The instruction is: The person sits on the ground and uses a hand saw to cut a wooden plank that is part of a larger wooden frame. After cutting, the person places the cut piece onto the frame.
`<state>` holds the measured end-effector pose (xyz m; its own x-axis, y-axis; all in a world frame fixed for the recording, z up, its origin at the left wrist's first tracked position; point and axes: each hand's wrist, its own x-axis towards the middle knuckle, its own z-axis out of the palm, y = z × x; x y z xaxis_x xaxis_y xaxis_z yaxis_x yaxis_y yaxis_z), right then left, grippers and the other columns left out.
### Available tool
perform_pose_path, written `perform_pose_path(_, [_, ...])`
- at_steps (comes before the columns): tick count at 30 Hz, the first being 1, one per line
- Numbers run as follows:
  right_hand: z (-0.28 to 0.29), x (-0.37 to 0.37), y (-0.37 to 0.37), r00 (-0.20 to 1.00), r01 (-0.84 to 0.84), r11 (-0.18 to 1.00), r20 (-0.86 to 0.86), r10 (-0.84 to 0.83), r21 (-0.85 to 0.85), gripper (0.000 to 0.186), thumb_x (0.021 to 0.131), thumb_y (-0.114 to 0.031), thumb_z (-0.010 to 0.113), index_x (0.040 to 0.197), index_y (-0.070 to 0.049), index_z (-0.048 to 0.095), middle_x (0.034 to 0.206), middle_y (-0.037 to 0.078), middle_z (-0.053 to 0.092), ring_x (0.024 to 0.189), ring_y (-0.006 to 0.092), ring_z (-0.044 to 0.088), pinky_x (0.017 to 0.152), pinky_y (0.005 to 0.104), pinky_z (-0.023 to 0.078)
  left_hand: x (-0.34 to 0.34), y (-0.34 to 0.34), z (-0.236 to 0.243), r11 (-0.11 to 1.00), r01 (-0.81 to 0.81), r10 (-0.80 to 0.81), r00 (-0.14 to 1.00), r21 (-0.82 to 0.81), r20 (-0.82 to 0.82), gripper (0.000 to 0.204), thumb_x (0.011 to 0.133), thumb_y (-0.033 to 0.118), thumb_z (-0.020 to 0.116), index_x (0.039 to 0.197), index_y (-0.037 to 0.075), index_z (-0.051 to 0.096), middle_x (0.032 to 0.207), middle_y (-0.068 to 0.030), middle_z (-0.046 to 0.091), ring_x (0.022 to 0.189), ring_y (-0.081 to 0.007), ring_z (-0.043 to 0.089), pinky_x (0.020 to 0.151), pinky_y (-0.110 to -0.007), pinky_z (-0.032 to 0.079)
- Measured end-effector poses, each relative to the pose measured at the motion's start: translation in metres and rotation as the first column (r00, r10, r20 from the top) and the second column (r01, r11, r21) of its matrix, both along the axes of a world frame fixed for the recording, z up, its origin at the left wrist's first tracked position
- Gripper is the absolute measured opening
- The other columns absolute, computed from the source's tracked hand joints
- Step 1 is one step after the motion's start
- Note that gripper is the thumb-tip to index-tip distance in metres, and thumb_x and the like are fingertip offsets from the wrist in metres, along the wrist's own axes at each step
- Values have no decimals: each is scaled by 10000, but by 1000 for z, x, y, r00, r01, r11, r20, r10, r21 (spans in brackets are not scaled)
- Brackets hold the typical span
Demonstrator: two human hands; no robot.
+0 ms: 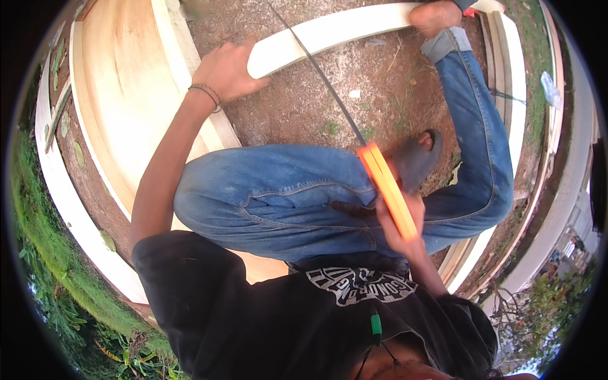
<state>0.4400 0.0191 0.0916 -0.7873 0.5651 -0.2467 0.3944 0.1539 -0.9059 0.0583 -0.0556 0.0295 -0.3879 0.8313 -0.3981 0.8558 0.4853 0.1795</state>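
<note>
Judged step: I'm sawing the plank [354, 28]. Left hand [228, 68] grips its left end; right hand [388, 225], below it, clenches the saw [386, 185]. Next likely calls for straight strokes.

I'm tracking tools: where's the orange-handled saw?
In the head view, right of centre: the saw handle is in the right hand, its blade slanting across the pale board.

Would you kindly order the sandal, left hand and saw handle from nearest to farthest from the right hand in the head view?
1. Saw handle: in the right hand.
2. Sandal: just ahead.
3. Left hand: upper left, at the board.
</note>
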Motion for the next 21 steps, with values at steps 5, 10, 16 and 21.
perform_pose_path(5, [-61,-108,23,982,168,975,-57,-178,-147,211,893,-63,696,749,26,571,569,13,470,520,74,409,477,329,339,-6,14,0,999,24,-24,1000,25,-4,642,740,440,744,1235,50,624,1030,-243,709,1022,-385,695,894,-481,583])
perform_pose_path(10, [-6,46,-16,1000,10,999,-14,-10,39,279,849,-40,646,1107,44,709,656,125,621,562,222,636,585,288,492,-9,-1,-4,999,-25,26,999,22,-38,602,728,431,743,1175,41,642,966,-238,719,928,-379,720,848,-468,600])
perform_pose_path(16, [-92,-83,22,959,225,882,-65,-276,-414,139,933,-100,665,844,7,656,572,-26,529,482,91,501,466,283,402,-1,21,2,998,-3,-1,998,64,59,585,687,410,760,1095,16,615,896,-278,706,872,-448,700,800,-522,580])
perform_pose_path(21, [-87,-119,14,928,248,925,-204,-312,-289,169,898,-98,697,768,1,654,585,-22,523,553,55,489,491,291,396,-21,18,5,997,22,-24,999,74,23,705,671,452,757,1214,27,610,953,-258,719,922,-445,697,812,-513,585])
